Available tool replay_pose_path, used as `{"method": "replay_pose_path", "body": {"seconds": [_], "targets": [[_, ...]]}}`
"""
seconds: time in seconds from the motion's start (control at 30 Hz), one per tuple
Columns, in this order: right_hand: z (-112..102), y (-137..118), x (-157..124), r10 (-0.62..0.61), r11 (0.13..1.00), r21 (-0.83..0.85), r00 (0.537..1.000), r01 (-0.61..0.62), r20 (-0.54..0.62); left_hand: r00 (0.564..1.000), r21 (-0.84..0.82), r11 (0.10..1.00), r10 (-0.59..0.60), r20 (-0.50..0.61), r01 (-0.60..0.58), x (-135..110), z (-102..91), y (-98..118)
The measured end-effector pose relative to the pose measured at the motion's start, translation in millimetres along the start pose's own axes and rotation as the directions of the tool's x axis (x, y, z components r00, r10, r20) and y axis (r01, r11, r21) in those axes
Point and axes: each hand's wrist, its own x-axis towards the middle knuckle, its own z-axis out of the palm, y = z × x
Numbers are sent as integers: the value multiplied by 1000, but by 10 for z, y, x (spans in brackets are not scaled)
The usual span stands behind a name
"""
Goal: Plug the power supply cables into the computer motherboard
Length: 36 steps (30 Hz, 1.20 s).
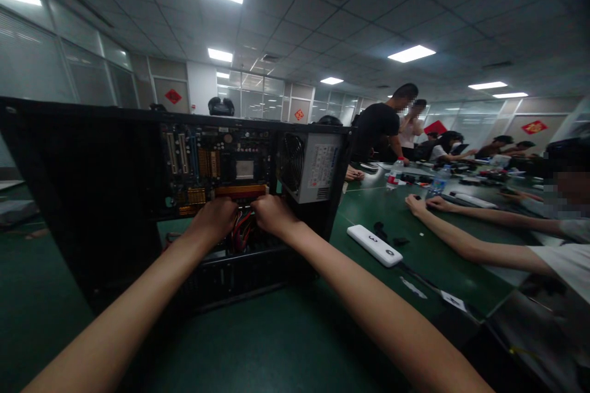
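Two bare hands reach into the open case [110, 166], which stands on the green table [258, 344] with its open side toward their owner. The left hand [217, 216] is curled at the lower part of the case's board [244, 140], by the orange slots [246, 191]; its fingertips are hidden, so I can't tell whether it grips anything. Just right of it, cables [242, 232] bunch low in the case, and I'd worry that a knuckle might snag one and tug it loose. The right hand [273, 216], also curled, its hold equally hidden from me, is at the other end of the slots; uneven pushing between the two could flex the board. The power supply [318, 166] fills the case's upper right corner and leaves that hand less room

Left of the case lies a grey thing [18, 212], too blurred to name. Near the case's right side, a white strip [374, 245] trails its cord, which could catch if the case were swung that way. Farther right of the case stands a bottle [394, 175], then come a co-worker's hands [416, 204], well apart from it
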Motion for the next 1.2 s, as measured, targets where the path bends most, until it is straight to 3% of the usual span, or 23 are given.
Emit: {"method": "replay_pose_path", "body": {"seconds": [0.5, 0.83, 0.9, 1.0, 1.07, 1.1, 1.17, 1.2], "targets": [[-8, -15, 1, 35, 998, 44, 999, -35, -2, 1000, 20, 1000, 3, -13, -3, -25, -26, 33], [57, -16, -91, -10, 992, 123, 1000, 12, -14, 1000, 36, 999, -7, 25, 6, -215, -28, 127], [43, -33, -82, -22, 990, 141, 999, 29, -48, 999, 41, 999, -34, 26, 32, -233, -54, 147], [4, -85, -122, -77, 982, 153, 979, 107, -189, 992, 45, 991, -125, -6, 125, -272, -135, 153], [-37, -98, -277, -169, 967, 126, 930, 220, -326, 981, 21, 982, -185, -64, 187, -343, -195, 147], [-62, -83, -409, -248, 946, 98, 882, 310, -400, 977, -12, 981, -192, -96, 191, -400, -214, 143], [-114, 13, -762, -433, 850, 18, 719, 526, -543, 982, -91, 988, -135, -136, 123, -563, -211, 141], [-138, 98, -959, -524, 759, -15, 597, 651, -607, 986, -121, 991, -77, -145, 60, -663, -183, 144]]}}
